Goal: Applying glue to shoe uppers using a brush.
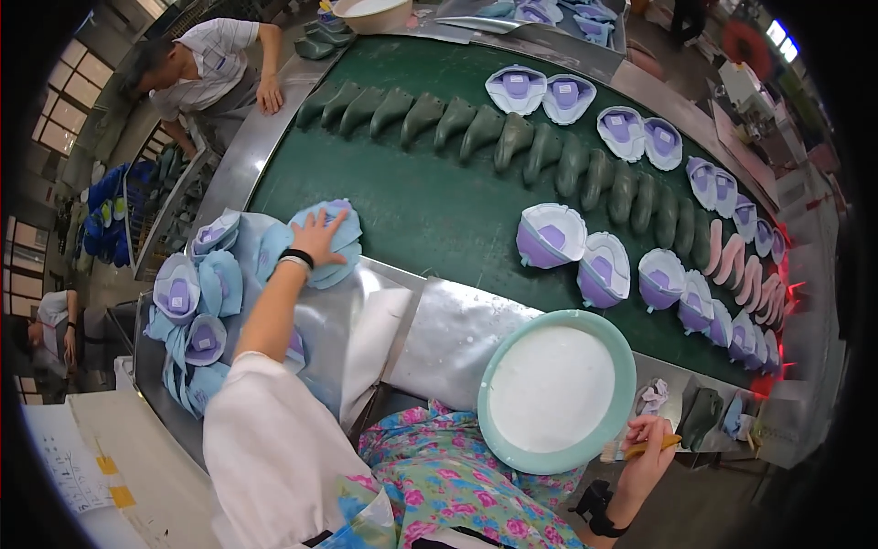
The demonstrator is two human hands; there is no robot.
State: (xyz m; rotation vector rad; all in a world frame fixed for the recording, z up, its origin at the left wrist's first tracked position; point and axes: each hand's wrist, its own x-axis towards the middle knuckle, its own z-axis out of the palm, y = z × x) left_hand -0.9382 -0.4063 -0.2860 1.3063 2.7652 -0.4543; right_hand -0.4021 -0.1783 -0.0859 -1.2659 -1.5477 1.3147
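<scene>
My left hand (315,236) lies with its fingers spread on a light-blue and purple shoe upper (347,233), at the near left edge of the green conveyor belt (393,201). Under that wrist is a metal tray (320,380) with several more blue and purple shoe uppers (176,291). My right hand (647,450) is closed around a slim yellow-brown handle (657,446); what its other end carries is hidden. Left of this hand, a pale green basin (489,412) holds white liquid (553,389).
A row of dark green shoe lasts (512,142) runs along the belt. Purple and white shoe uppers (551,235) stand on both sides of it, with pink insoles (729,259) at the far right. A person (206,78) works at the upper left beside a rack (160,197).
</scene>
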